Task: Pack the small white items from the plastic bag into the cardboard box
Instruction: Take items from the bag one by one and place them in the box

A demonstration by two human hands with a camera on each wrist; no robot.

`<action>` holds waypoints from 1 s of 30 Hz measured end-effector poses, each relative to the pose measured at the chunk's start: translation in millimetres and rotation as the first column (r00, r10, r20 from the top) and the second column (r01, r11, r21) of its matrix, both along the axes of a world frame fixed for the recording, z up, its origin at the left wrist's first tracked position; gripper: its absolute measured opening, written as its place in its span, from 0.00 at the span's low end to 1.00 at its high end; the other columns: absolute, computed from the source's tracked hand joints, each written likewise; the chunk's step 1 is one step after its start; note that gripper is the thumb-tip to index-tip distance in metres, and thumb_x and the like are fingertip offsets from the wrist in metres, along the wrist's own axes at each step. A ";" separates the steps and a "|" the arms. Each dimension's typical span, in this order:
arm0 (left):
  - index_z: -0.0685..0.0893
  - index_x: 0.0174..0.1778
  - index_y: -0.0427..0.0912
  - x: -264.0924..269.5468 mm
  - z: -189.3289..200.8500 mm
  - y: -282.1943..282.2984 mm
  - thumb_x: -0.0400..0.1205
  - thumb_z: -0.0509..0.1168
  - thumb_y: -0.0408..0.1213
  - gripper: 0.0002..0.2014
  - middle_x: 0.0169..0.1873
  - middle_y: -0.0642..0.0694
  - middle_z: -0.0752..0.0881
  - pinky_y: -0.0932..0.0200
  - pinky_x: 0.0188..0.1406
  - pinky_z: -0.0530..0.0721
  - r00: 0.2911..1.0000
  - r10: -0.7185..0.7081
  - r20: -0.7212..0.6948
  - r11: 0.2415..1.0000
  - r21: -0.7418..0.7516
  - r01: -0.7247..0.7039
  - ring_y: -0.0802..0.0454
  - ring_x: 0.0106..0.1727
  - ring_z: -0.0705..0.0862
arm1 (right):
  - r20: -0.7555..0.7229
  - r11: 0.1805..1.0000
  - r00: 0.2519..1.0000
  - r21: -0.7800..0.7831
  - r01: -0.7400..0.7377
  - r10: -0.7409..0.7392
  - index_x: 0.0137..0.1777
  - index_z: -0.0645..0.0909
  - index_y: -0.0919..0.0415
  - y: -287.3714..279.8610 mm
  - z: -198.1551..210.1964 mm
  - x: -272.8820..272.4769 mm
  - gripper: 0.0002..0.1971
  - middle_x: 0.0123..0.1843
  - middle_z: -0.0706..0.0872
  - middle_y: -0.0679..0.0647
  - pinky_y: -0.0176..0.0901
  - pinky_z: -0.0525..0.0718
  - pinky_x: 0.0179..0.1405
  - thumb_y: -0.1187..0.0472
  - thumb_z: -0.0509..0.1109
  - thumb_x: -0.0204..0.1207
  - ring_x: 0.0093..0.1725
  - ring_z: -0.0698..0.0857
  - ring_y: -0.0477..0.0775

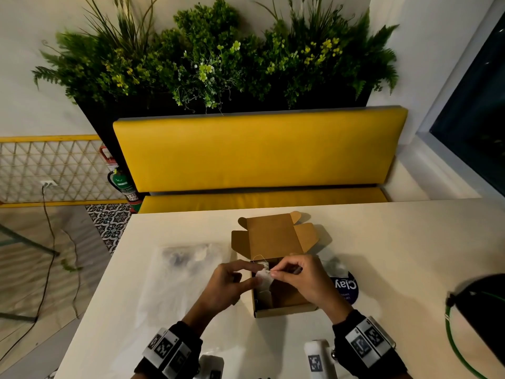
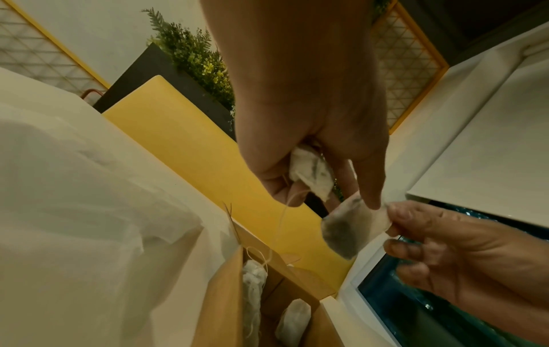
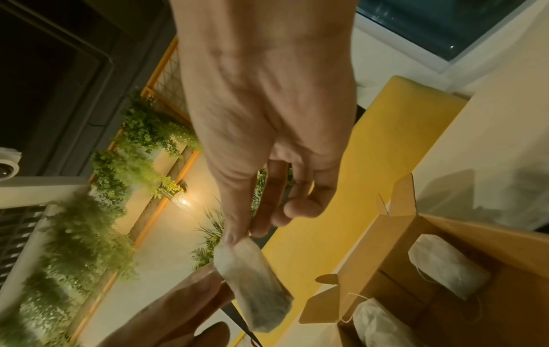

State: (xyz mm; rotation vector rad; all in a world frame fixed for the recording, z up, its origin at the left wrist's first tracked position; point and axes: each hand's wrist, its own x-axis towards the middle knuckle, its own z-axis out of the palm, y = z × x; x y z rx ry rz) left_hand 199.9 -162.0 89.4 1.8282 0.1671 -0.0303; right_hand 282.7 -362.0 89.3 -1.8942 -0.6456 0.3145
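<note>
An open cardboard box (image 1: 284, 310) sits mid-table with its lid up; two white tea bags (image 2: 252, 281) (image 3: 445, 265) lie inside. Both hands hover over its left side. My right hand (image 1: 276, 273) pinches one white tea bag (image 3: 252, 281) by its top edge between thumb and forefinger. My left hand (image 1: 246, 274) touches that hanging bag (image 2: 350, 230) with its forefinger and holds a second, crumpled tea bag (image 2: 312, 173) in its curled fingers, its string dangling towards the box. The clear plastic bag (image 1: 177, 269) lies flat to the left of the box.
A pouch with a dark round "Clay" label (image 1: 345, 287) lies right of the box. A black object with a green cable (image 1: 481, 310) sits at the table's right edge. White cylinders (image 1: 318, 359) stand near the front edge. A yellow bench (image 1: 259, 151) is behind the table.
</note>
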 end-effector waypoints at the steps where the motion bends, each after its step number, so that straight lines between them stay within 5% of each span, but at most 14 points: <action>1: 0.91 0.51 0.49 1.0 1.0 1.0 0.76 0.75 0.41 0.09 0.46 0.55 0.90 0.57 0.18 0.76 1.000 -0.008 0.004 1.000 0.010 0.008 0.46 0.20 0.71 | 0.004 1.000 1.000 -0.013 -0.006 0.006 0.44 0.92 0.55 0.1 -0.2 0.8 0.04 0.40 0.91 0.43 0.24 0.78 0.41 0.57 0.80 0.70 0.44 0.86 0.39; 5: 0.91 0.50 0.47 8.1 1.5 2.7 0.78 0.73 0.41 0.07 0.43 0.57 0.90 0.58 0.21 0.77 0.995 -0.069 0.066 0.991 0.123 0.061 0.57 0.22 0.77 | 0.030 0.999 1.000 -0.048 0.002 0.000 0.43 0.92 0.54 1.4 -2.6 2.4 0.04 0.40 0.90 0.42 0.26 0.79 0.42 0.58 0.80 0.70 0.44 0.86 0.39; 8: 0.92 0.46 0.47 15.9 -7.4 1.5 0.79 0.72 0.40 0.05 0.40 0.63 0.88 0.65 0.28 0.78 0.986 -0.129 0.104 0.956 0.277 0.095 0.63 0.33 0.84 | 0.028 0.996 0.999 -0.083 -0.018 0.020 0.44 0.91 0.54 3.1 -6.4 3.0 0.03 0.40 0.89 0.41 0.26 0.79 0.43 0.59 0.80 0.71 0.44 0.85 0.38; 13: 0.91 0.44 0.52 24.7 -34.7 2.4 0.78 0.73 0.41 0.02 0.40 0.63 0.89 0.56 0.40 0.83 0.991 -0.130 0.003 0.935 0.333 0.122 0.59 0.43 0.87 | 0.001 0.982 1.000 -0.187 -0.025 0.026 0.46 0.91 0.54 4.7 -29.3 9.5 0.05 0.41 0.89 0.41 0.27 0.80 0.42 0.58 0.80 0.71 0.43 0.86 0.38; 18: 0.90 0.47 0.50 23.8 -60.0 0.6 0.78 0.73 0.42 0.04 0.42 0.63 0.88 0.75 0.42 0.78 0.986 -0.117 -0.118 0.905 0.396 0.155 0.65 0.44 0.86 | -0.082 0.935 0.995 -0.343 -0.087 0.062 0.49 0.90 0.53 7.7 -61.4 10.4 0.06 0.44 0.90 0.43 0.40 0.86 0.52 0.57 0.79 0.72 0.45 0.86 0.40; 21: 0.90 0.47 0.49 22.4 -69.1 0.0 0.78 0.73 0.44 0.06 0.43 0.57 0.90 0.79 0.40 0.75 0.979 -0.120 -0.165 0.871 0.455 0.184 0.63 0.45 0.87 | -0.111 0.908 0.992 -0.406 -0.104 0.064 0.48 0.89 0.51 12.2 -72.6 8.8 0.05 0.42 0.87 0.41 0.34 0.82 0.47 0.55 0.77 0.74 0.44 0.84 0.38; 26: 0.91 0.49 0.51 22.1 -74.9 -2.6 0.79 0.70 0.47 0.08 0.48 0.53 0.89 0.62 0.46 0.83 0.967 -0.140 -0.212 0.749 0.616 0.244 0.59 0.44 0.83 | -0.220 0.857 0.972 -0.483 -0.179 0.079 0.47 0.86 0.52 17.2 -83.1 8.2 0.05 0.45 0.90 0.50 0.38 0.85 0.47 0.54 0.76 0.74 0.45 0.87 0.45; 30: 0.89 0.52 0.51 25.4 -76.6 -4.1 0.78 0.69 0.52 0.12 0.50 0.49 0.86 0.58 0.42 0.83 0.948 -0.143 -0.286 0.657 0.688 0.307 0.52 0.47 0.83 | -0.273 0.782 0.957 -0.573 -0.245 0.100 0.42 0.82 0.51 22.0 -89.1 11.8 0.09 0.41 0.88 0.50 0.40 0.83 0.44 0.51 0.80 0.69 0.43 0.86 0.48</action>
